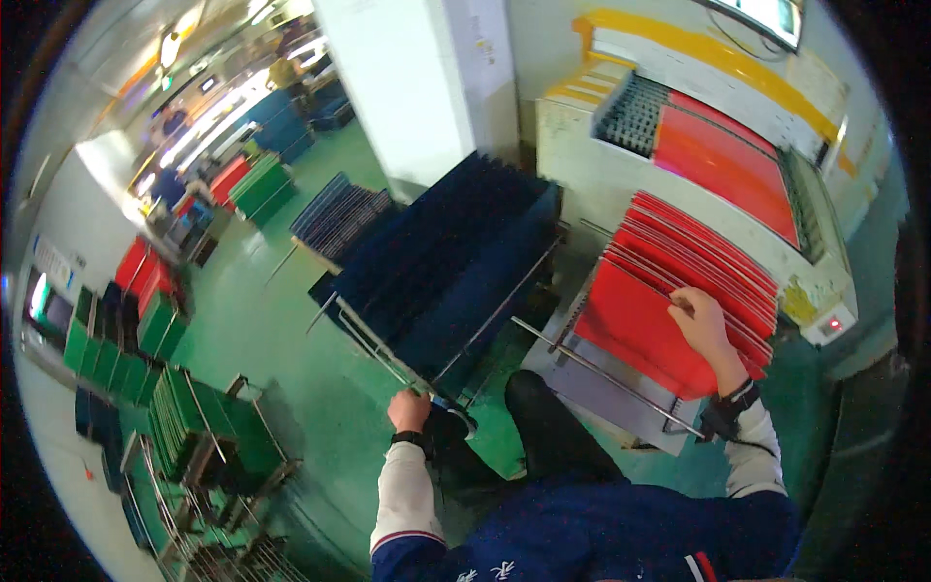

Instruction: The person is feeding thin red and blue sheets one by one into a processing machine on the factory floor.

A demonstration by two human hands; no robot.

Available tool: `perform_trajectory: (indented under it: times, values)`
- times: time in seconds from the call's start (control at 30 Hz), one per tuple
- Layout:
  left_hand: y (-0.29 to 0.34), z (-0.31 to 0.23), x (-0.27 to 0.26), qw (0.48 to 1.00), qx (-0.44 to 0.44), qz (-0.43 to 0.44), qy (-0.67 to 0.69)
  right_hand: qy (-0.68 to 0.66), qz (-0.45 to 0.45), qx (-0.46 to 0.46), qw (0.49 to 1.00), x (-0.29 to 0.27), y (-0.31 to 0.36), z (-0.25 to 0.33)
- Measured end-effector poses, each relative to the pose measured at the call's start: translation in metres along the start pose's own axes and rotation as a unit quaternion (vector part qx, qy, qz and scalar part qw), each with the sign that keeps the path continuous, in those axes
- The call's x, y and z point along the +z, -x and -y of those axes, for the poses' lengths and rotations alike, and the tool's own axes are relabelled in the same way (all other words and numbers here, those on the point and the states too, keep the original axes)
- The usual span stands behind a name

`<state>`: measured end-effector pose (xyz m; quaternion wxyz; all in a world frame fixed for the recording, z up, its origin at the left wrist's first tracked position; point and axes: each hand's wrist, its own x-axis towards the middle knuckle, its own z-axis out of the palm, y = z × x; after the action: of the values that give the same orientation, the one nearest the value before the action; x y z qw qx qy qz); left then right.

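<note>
My right hand (pixel 706 330) is curled at the upper edge of the front red panel (pixel 630 325), thumb and fingers closed on that edge. Behind it, several more thin red panels (pixel 693 242) stand in a tight, leaning row on a metal-railed rack (pixel 606 373). Down by the near corner of a rack of dark blue-black panels (pixel 441 262), my left hand (pixel 409 412) is closed round the end of the rack's metal rail (pixel 373 347). The fingers' undersides are hidden there.
A pale machine (pixel 582 155) with a yellow-edged hood stands at the far right, a red panel (pixel 722 165) lying on its rollers. A white pillar (pixel 398 87) rises behind the dark rack. Racks of green panels (pixel 194 422) stand left on the green floor (pixel 335 412); people work far off.
</note>
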<state>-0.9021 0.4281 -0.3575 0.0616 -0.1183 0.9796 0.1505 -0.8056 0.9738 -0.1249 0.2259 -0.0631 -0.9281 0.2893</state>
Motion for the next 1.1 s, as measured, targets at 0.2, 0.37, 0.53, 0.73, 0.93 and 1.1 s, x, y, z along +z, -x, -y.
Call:
perform_trajectory:
  times: [0.2,0.37,0.53,0.73,0.93,1.1]
  values:
    - [0.001,0.011,0.006,0.999,-0.002,-0.042,0.014,0.036,0.071,0.036,0.996,0.01,-0.003,-0.018]
    - [0.003,-0.003,-0.003,0.999,0.013,-0.033,0.005,0.197,0.151,0.057,0.967,0.011,-0.003,-0.054]
    - [0.003,0.003,-0.008,1.0,0.005,-0.001,-0.003,0.212,0.202,0.09,0.952,0.013,-0.014,-0.065]
    - [-0.004,0.002,-0.009,1.0,-0.003,0.024,-0.014,0.142,0.245,0.133,0.95,0.012,-0.032,-0.069]
    - [-0.002,-0.005,-0.017,0.999,0.015,0.023,-0.024,0.141,0.229,0.114,0.956,0.01,-0.025,-0.079]
    - [-0.005,0.008,-0.01,1.0,-0.011,0.021,-0.004,-0.009,0.257,0.151,0.954,0.017,-0.029,-0.079]
